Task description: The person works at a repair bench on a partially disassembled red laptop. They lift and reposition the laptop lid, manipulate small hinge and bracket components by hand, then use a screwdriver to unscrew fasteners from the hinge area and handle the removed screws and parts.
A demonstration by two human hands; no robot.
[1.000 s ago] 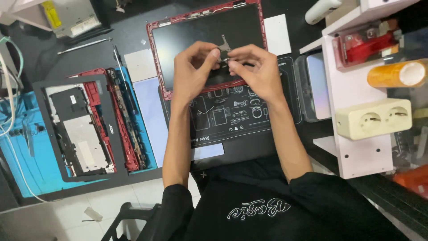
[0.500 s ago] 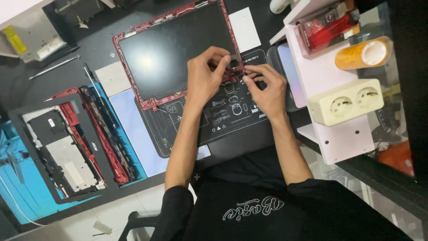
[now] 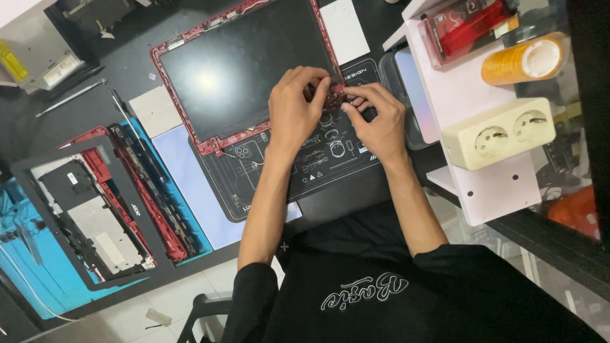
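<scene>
Pinching a small dark red part [image 3: 335, 100] between both sets of fingertips: my left hand [image 3: 293, 108] curls tight on its left side, my right hand [image 3: 375, 114] nips the right. It sits at the lower right corner of the red-framed screen panel [image 3: 241, 70], above the black work mat [image 3: 318, 159]. Looks like hinge-corner work; next calls for steady, small force.

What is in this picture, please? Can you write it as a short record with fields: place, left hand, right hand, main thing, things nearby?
place: dark workbench seen from above
left hand: left hand pinches at the lower right corner of the red-framed black laptop screen panel
right hand: right hand meets it there, fingertips on a small part; grip unclear
under the hands: black work mat with white line drawings
nearby left: opened dark laptop base with red edge
nearby right: cream double wall socket, orange tape roll
</scene>
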